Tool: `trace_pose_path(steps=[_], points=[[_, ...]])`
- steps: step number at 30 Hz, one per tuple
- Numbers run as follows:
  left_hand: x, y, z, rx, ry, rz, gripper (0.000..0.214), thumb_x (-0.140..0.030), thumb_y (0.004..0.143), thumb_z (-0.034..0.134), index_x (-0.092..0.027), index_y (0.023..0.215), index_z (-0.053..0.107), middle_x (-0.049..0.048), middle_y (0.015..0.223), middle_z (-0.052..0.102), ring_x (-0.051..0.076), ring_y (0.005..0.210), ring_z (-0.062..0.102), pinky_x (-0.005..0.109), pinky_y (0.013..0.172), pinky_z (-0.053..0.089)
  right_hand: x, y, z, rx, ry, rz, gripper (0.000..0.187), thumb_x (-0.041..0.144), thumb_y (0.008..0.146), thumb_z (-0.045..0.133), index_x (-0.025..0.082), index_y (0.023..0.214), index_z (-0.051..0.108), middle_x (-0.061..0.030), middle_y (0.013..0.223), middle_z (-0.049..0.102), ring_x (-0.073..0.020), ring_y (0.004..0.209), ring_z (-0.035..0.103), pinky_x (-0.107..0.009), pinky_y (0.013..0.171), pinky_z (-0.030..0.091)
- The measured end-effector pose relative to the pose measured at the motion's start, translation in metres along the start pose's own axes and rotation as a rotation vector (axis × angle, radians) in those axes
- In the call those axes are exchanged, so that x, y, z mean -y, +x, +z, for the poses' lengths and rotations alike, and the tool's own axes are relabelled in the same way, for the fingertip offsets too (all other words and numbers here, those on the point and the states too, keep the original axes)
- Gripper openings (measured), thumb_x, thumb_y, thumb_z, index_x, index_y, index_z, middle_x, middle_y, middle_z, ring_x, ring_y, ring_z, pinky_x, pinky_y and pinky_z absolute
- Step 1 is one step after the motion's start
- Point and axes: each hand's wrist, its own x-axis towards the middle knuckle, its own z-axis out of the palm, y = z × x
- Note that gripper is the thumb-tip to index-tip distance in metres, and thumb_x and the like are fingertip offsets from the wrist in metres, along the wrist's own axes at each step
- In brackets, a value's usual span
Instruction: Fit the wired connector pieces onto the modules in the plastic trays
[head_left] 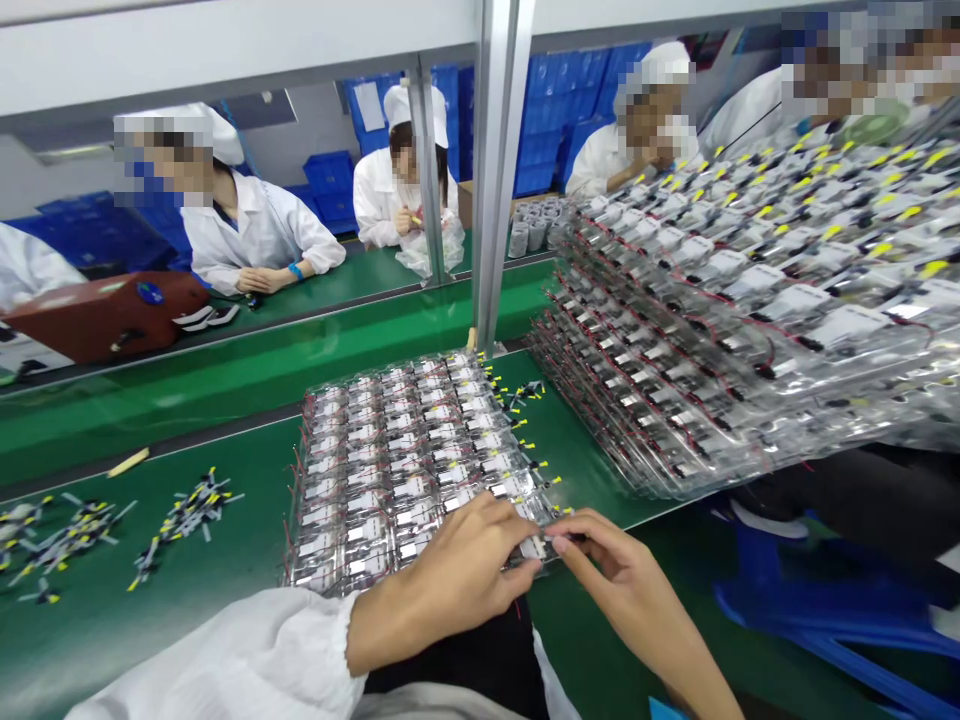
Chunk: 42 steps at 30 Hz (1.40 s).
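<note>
A clear plastic tray (367, 480) lies on the green bench, filled with rows of small white rectangular parts with thin red wires. Over its near right corner my left hand (457, 565) has thumb and forefinger closed about one small white part (533, 547). My right hand (619, 565) comes in from the right, fingertips pinched together by the same part. Whatever lies between the right fingertips is too small to name. Yellow-tipped dark pieces (541, 464) stick out along the tray's right edge.
Tall stacked trays (675, 340) of similar parts stand at the right, overhanging the bench edge. Loose yellow-tipped pieces (187, 515) lie in piles at the left. A metal post (495, 180) rises behind the tray. Co-workers in white sit across; a blue stool (817, 610) is below right.
</note>
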Motion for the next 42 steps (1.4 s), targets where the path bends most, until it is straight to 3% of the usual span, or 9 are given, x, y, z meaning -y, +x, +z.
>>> trace_pose_path(steps=[5,20,29,42], points=[[0.0,0.002,-0.001,0.015,0.026,-0.011,0.021,-0.031,0.092,0.06,-0.021,0.108,0.068,0.004,0.091,0.065,0.022,0.093,0.058,0.031,0.079,0.046,0.007,0.001,-0.002,0.068,-0.089,-0.034,0.026,0.043,0.098,0.051,0.022,0.091,0.065,-0.0037,0.09,0.062,-0.0182,0.081,0.06,-0.028,0.073,0.048],[0.003,0.003,0.0,-0.003,0.041,0.025,0.017,-0.03,0.091,0.061,-0.022,0.103,0.07,0.0028,0.087,0.065,0.02,0.087,0.058,0.028,0.073,0.044,0.007,0.002,-0.003,0.094,-0.155,-0.05,0.027,0.041,0.1,0.048,0.022,0.089,0.064,-0.0039,0.089,0.06,-0.0179,0.079,0.057,-0.028,0.074,0.047],[0.001,0.008,0.001,0.0,0.109,0.073,0.013,-0.026,0.089,0.06,-0.018,0.094,0.069,0.0042,0.083,0.063,0.021,0.085,0.058,0.03,0.079,0.047,0.012,0.004,-0.004,0.076,-0.226,-0.086,0.026,0.039,0.098,0.051,0.022,0.087,0.066,-0.003,0.084,0.061,-0.0175,0.072,0.058,-0.027,0.068,0.049],[0.008,0.009,0.009,0.02,0.078,0.12,0.015,-0.025,0.089,0.06,-0.016,0.099,0.066,0.0058,0.091,0.062,0.022,0.093,0.058,0.029,0.085,0.048,0.014,0.006,-0.004,0.091,-0.24,-0.095,0.024,0.035,0.098,0.051,0.023,0.084,0.066,-0.0023,0.083,0.061,-0.0165,0.07,0.057,-0.027,0.066,0.048]])
